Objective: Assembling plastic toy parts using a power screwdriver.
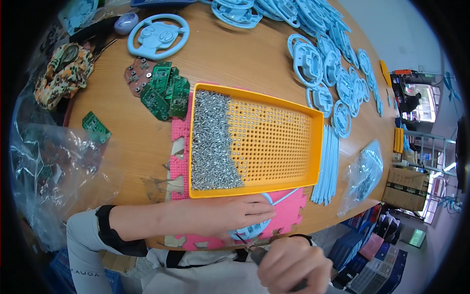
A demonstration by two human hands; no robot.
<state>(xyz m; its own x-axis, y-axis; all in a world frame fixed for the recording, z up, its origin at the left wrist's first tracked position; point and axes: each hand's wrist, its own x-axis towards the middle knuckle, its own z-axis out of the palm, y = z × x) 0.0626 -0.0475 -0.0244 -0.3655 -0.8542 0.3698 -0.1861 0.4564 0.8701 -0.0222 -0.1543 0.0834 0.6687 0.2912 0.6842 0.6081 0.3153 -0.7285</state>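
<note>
A light blue plastic toy steering wheel (253, 230) lies on the pink foam mat (289, 210) near the table's front edge. My left hand (250, 213) is closed over it and hides much of its middle and rim. In my right hand (296, 264) is a screwdriver (257, 254) with a dark grey handle, its thin shaft slanting to the near side of the wheel. Where its tip touches is too small to make out. Just beyond my left hand, a yellow perforated tray (274, 142) holds many small silver screws (210, 142) heaped at its left.
Green circuit boards (164, 93) and a finished-looking blue steering wheel (159, 36) lie at the far left. Many blue wheel parts (308, 63) spread along the far right, with thin blue strips (326, 166) beside the tray. Plastic bags (364, 171) lie at both sides.
</note>
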